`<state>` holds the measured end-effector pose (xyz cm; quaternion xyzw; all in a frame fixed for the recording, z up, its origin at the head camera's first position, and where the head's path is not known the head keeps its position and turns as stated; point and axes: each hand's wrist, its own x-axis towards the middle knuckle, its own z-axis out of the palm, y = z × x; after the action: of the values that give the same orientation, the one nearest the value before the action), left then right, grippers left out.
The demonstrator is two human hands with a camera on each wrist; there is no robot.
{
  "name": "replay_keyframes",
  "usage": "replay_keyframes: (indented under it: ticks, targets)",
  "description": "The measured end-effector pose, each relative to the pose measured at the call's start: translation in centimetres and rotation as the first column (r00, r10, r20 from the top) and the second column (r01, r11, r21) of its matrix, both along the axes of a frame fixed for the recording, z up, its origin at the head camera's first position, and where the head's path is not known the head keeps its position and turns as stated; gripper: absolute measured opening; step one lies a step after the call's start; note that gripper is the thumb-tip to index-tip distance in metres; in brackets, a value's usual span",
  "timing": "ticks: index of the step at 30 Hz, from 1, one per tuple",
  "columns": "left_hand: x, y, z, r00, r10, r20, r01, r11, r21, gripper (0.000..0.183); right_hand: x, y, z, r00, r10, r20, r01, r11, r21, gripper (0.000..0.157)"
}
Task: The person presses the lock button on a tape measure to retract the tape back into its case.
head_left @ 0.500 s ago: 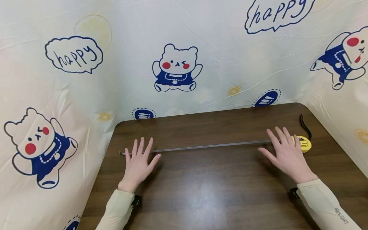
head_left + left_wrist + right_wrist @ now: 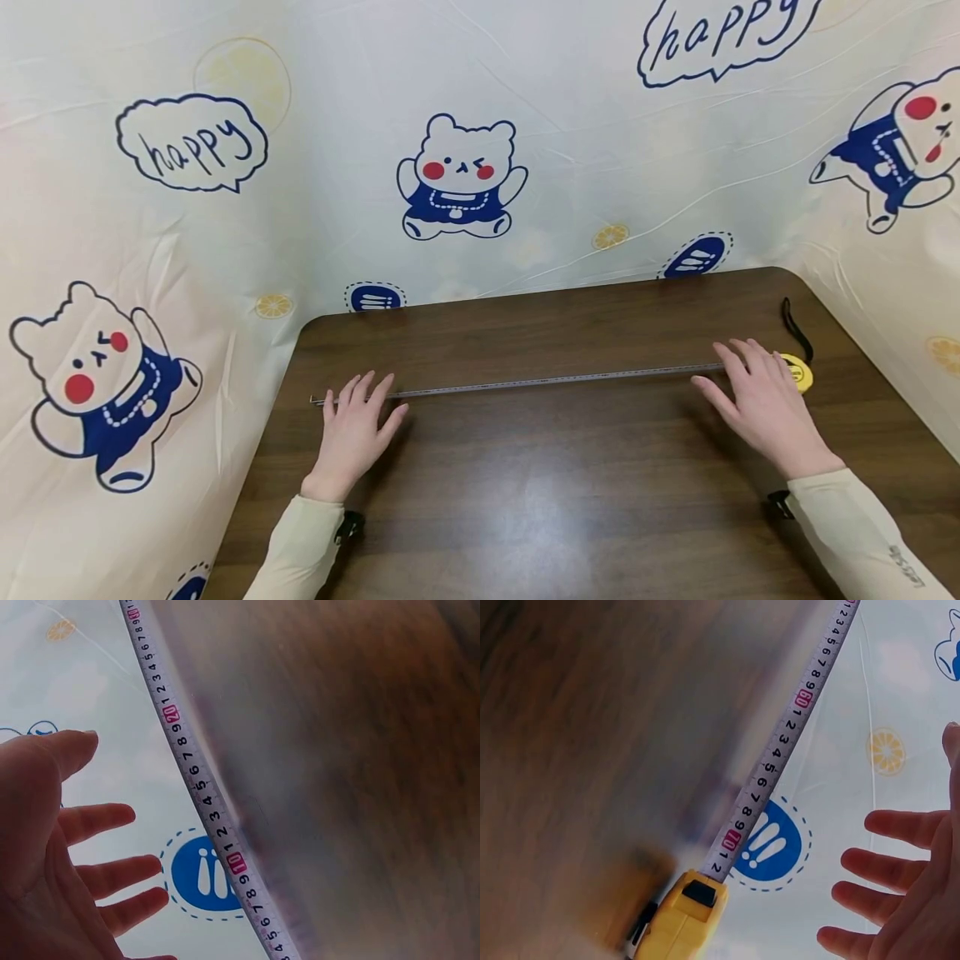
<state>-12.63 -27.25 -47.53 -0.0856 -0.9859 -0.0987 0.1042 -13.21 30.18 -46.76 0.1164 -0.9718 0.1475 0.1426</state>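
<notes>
A yellow tape measure (image 2: 798, 375) with a black wrist strap (image 2: 797, 327) lies near the table's right side. Its silver blade (image 2: 555, 381) runs out leftward across the wood, ending in a small hook near the left edge. My left hand (image 2: 352, 433) hovers by the hook end, fingers spread and slightly bent; in the left wrist view the blade (image 2: 199, 780) passes beyond the fingertips. My right hand (image 2: 768, 408) is beside the tape case, hiding part of it and of the blade. In the right wrist view the case (image 2: 682, 919) sits apart from the relaxed fingers.
The dark wooden table (image 2: 510, 483) has rounded far corners. A pale curtain (image 2: 330, 167) printed with bears, lemon slices and "happy" bubbles surrounds it at the back and both sides. Dark straps (image 2: 349, 527) circle both wrists.
My left hand has drawn back a little toward the lower left, and its fingers bend more. My right hand has shifted slightly right, covering more of the tape case. The tape has stayed put.
</notes>
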Motion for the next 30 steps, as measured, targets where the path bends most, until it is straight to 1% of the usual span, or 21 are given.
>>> replay_keyframes:
  ticks: [5,11,15,18,23,30]
  targets:
    - [-0.1,-0.3,0.1,0.999,0.003,-0.036,-0.003,1.000,0.014,0.054,-0.1,0.3,0.2,1.000,-0.001,-0.007,0.001,1.000,0.013,0.063]
    - [-0.1,-0.9,0.2,0.998,0.009,-0.062,-0.007,0.999,0.031,0.049,-0.2,0.9,0.3,0.998,0.010,-0.057,-0.008,1.000,0.019,0.059]
    - [0.1,-1.4,0.1,0.998,0.025,-0.056,-0.022,0.999,0.046,0.048,-0.2,1.4,0.4,0.998,0.003,-0.068,-0.001,1.000,0.020,0.057]
    - [0.2,-1.8,0.2,0.998,0.033,-0.051,-0.029,0.997,0.071,0.047,-0.1,1.7,0.4,0.999,-0.015,-0.049,0.016,1.000,0.016,0.058]
    - [0.4,-2.6,0.2,0.997,0.040,-0.064,-0.033,0.994,0.107,0.043,0.1,2.4,0.2,0.999,-0.021,-0.027,0.021,1.000,-0.002,0.057]
    - [0.4,-4.1,-0.1,0.997,0.057,-0.054,-0.048,0.987,0.155,0.039,0.1,3.5,-0.3,0.998,-0.023,-0.053,0.022,1.000,-0.010,0.053]
